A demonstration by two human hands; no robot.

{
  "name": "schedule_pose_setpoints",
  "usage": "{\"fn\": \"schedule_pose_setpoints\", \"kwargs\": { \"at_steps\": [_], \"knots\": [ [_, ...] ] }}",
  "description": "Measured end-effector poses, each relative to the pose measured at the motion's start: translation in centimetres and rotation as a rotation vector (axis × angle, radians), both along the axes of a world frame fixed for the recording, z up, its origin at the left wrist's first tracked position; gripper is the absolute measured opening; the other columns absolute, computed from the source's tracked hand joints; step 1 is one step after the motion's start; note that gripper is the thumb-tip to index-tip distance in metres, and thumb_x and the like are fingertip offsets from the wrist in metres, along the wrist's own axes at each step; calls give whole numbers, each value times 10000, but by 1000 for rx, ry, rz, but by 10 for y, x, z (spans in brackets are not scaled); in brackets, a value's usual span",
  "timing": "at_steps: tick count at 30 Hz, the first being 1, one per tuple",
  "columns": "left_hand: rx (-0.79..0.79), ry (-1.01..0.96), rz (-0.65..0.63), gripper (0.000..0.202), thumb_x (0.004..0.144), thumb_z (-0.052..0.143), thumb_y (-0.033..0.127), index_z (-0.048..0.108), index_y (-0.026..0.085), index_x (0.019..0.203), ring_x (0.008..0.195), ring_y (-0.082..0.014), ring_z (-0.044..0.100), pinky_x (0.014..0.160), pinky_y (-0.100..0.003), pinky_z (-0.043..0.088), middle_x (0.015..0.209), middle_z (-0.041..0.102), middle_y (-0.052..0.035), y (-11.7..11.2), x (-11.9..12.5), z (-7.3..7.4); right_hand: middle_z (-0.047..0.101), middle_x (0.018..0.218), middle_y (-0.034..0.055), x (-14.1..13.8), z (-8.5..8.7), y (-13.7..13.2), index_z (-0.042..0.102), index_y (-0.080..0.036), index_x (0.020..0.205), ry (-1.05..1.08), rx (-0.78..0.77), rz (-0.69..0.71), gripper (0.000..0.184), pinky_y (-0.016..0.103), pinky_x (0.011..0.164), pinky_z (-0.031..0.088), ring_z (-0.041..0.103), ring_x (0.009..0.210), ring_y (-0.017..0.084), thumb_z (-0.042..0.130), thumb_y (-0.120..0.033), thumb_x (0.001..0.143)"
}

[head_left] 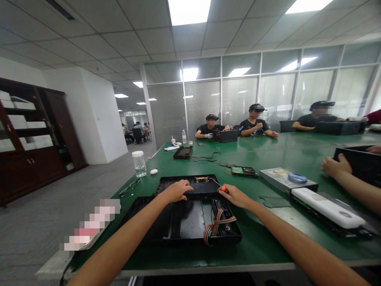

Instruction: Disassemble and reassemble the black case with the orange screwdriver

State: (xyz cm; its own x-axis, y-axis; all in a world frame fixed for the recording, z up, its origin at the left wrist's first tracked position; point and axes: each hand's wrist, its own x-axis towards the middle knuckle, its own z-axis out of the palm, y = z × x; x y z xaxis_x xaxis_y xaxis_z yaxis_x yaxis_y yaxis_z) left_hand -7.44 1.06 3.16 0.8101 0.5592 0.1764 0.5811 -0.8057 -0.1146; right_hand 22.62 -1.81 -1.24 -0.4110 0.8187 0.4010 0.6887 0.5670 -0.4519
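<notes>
A black flat electronics casing lies opened in two parts on the green table. My left hand (pixel 177 191) rests on the edge of the far part (pixel 205 187), fingers loosely stretched and apart, gripping nothing. In my right hand (pixel 235 195) is a screwdriver (pixel 224 189) with an orange handle. Its thin shaft slants up and left toward a gold-coloured strip (pixel 201 179) in the far part; I cannot tell whether the tip touches. The near part (pixel 178 239) sits below my hands. Striped ribbon cables (pixel 218 223) bunch at its right side and spill over the front edge.
To the left stand a lidded clear jar (pixel 139 163) and glasses (pixel 129 188). On the right lie a metal drive-like box (pixel 276 179) with a roll of blue tape (pixel 297 178), and a white device (pixel 327 206). A co-worker's arms (pixel 354 178) reach in there. Other people sit across the table (pixel 268 149).
</notes>
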Motion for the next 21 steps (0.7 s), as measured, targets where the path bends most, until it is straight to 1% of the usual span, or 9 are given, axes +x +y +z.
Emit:
{"fn": "schedule_pose_setpoints", "kwargs": {
  "at_steps": [2, 4, 5, 10, 14, 16, 17, 19, 21],
  "knots": [
    [67, 40, -80, 277, 700, 660, 262, 602, 238, 970, 969, -195, 443, 832, -281, 352, 1039, 484, -48, -3, 3, 1, 608, 885, 69, 0, 0, 0, 605, -160, 923, -16, 1, -7, 319, 315, 783, 398, 544, 822, 184, 386, -382, 860],
    [95, 97, -131, 103, 742, 614, 239, 649, 236, 839, 946, -187, 441, 819, -280, 351, 983, 498, -44, -5, 5, 0, 611, 891, 70, 2, -1, 0, 604, -161, 927, -29, 6, -3, 319, 312, 782, 397, 546, 825, 185, 386, -383, 860],
    [107, 117, -144, 76, 760, 592, 233, 658, 233, 796, 941, -186, 439, 810, -279, 352, 965, 502, -45, -5, 5, -1, 612, 893, 70, 2, -1, 0, 603, -161, 931, -34, 8, 2, 319, 310, 781, 396, 546, 827, 185, 386, -384, 860],
    [171, 118, -151, 110, 796, 542, 241, 645, 203, 786, 975, -200, 425, 813, -298, 359, 1012, 496, -64, -5, 1, -6, 620, 848, 67, 5, -3, 1, 604, -154, 912, -44, 37, -10, 349, 301, 754, 395, 552, 786, 183, 368, -407, 865],
    [188, -6, -151, 141, 836, 451, 192, 588, 159, 826, 992, -190, 431, 862, -300, 357, 1035, 494, -81, -11, 3, -2, 612, 795, 57, 5, -5, 5, 598, -158, 850, -56, 63, -47, 352, 295, 725, 391, 544, 744, 178, 364, -421, 860],
    [179, -76, -120, 160, 852, 396, 167, 554, 146, 869, 966, -177, 456, 860, -289, 365, 1005, 514, -86, -15, 12, 4, 602, 776, 50, 4, -6, 7, 586, -162, 814, -46, 84, -77, 344, 289, 708, 386, 536, 729, 173, 368, -424, 855],
    [161, -84, -96, 162, 853, 381, 162, 539, 145, 891, 926, -170, 479, 834, -279, 380, 969, 531, -82, -17, 18, 7, 596, 766, 46, 4, -5, 7, 578, -164, 800, -32, 99, -93, 341, 284, 697, 384, 532, 722, 171, 365, -425, 855],
    [95, -24, -56, 135, 832, 410, 173, 525, 152, 898, 804, -161, 523, 736, -256, 414, 857, 563, -60, -19, 34, 12, 583, 738, 38, 5, -4, 8, 562, -167, 775, -4, 125, -122, 343, 274, 673, 377, 523, 705, 166, 352, -426, 857],
    [18, 88, -59, 92, 778, 487, 188, 536, 164, 852, 702, -160, 539, 643, -240, 420, 752, 574, -34, -21, 54, 15, 570, 693, 29, 8, -2, 8, 550, -169, 741, -3, 126, -137, 359, 266, 649, 368, 511, 669, 159, 335, -431, 860]
  ]
}}
